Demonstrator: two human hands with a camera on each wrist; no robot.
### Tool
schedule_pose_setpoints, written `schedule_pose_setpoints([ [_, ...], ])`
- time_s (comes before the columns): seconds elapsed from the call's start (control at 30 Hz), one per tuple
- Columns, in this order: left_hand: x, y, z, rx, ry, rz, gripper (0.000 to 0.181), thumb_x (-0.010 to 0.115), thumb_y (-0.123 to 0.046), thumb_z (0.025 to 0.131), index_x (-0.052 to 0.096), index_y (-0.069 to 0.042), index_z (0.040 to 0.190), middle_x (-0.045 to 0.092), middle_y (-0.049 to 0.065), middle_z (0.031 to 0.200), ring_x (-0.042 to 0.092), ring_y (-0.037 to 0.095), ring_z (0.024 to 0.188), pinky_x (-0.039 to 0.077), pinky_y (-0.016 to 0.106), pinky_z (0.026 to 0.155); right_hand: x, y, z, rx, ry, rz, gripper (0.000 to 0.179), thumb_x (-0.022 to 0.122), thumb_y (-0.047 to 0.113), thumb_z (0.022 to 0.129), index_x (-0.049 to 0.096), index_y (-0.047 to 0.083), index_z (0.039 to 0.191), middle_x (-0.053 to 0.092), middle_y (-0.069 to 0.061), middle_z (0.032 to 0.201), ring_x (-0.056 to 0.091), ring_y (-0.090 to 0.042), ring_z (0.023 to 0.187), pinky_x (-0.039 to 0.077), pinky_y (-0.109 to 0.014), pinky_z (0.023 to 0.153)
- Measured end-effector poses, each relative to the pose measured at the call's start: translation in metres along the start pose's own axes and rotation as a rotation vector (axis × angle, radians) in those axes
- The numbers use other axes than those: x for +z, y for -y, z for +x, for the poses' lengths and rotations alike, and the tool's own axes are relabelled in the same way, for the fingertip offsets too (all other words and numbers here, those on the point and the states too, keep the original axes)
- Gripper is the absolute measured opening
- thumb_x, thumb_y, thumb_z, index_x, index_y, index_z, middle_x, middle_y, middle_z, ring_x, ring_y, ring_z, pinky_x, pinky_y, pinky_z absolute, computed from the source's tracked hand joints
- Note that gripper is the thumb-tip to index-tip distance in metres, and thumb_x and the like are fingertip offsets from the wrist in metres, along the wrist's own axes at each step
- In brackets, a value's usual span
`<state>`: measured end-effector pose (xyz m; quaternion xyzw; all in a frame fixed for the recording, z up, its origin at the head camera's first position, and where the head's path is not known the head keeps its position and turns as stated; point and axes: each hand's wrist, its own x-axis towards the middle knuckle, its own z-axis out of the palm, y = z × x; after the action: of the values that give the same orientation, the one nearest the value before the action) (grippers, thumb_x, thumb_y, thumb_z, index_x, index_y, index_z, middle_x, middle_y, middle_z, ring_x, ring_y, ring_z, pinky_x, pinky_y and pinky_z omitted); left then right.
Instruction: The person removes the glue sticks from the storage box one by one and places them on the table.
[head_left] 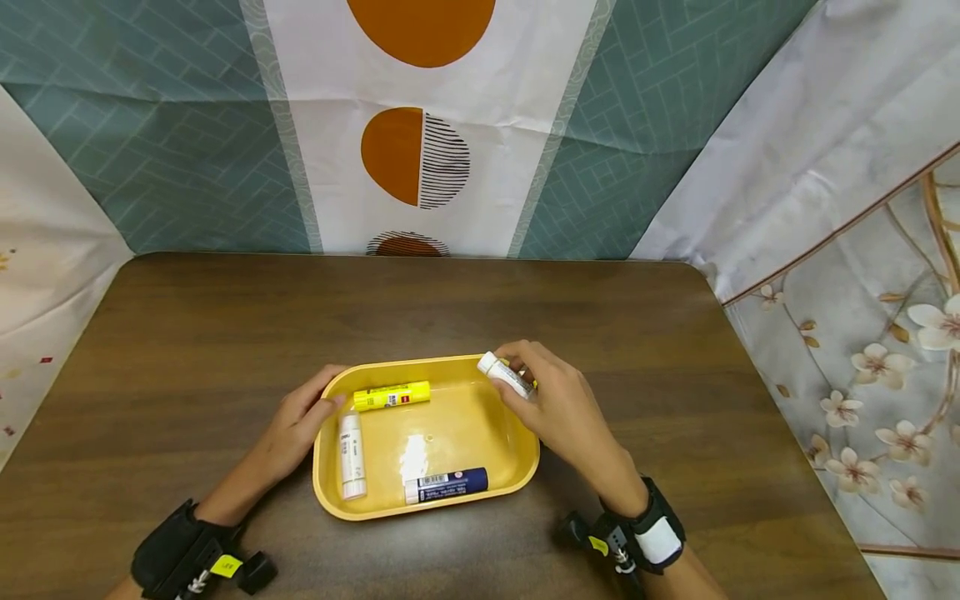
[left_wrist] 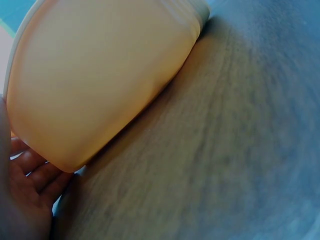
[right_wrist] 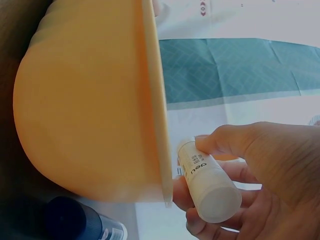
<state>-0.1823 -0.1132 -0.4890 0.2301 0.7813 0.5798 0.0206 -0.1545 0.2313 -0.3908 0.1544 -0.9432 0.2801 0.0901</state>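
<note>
A yellow plastic tray (head_left: 450, 429) sits on the table, with my left hand (head_left: 296, 421) gripping its upper left corner. The thumb lies over the rim; in the left wrist view the other fingers (left_wrist: 44, 176) reach round the outside wall. Between thumb and fingers, my right hand (head_left: 558, 404) holds a white glue stick (head_left: 506, 375) at the tray's upper right rim; printing shows on this white glue stick (right_wrist: 205, 180) in the right wrist view. Inside the tray lie a yellow glue stick (head_left: 392, 396), another white glue stick (head_left: 352, 457) and a dark blue glue stick (head_left: 447, 485).
A dark blue-capped tube (right_wrist: 82, 220) shows beside the tray's outer wall in the right wrist view; the head view does not show it. The brown wooden table (head_left: 187, 333) extends round the tray. Patterned cloth (head_left: 562, 192) hangs behind the table and along both sides.
</note>
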Motion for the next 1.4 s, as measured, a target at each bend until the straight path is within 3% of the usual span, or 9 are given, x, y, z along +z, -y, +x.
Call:
schedule_pose_setpoints([
  [0.83, 0.001, 0.002, 0.0, -0.025, 0.019, -0.002, 0.034, 0.043, -0.006, 0.107, 0.056, -0.011, 0.138, 0.061, 0.009, 0.126, 0.059, 0.017, 0.105, 0.049, 0.019, 0.088, -0.012, -0.009, 0.001, 0.055, -0.058, -0.007, 0.032, 0.08, 0.018, 0.089, 0.064, 0.018, 0.117, 0.064, 0.001, 0.101, 0.06, -0.014, 0.083, 0.057, -0.029, 0.072],
  [1.4, 0.0, 0.002, 0.0, -0.013, 0.011, -0.013, 0.033, 0.043, -0.005, 0.106, 0.057, -0.011, 0.136, 0.062, 0.009, 0.125, 0.06, 0.017, 0.103, 0.05, 0.02, 0.086, -0.019, -0.016, 0.003, 0.091, -0.081, 0.006, 0.042, 0.079, 0.017, 0.089, 0.06, 0.014, 0.127, 0.068, -0.003, 0.1, 0.063, -0.017, 0.081, 0.058, -0.036, 0.072],
])
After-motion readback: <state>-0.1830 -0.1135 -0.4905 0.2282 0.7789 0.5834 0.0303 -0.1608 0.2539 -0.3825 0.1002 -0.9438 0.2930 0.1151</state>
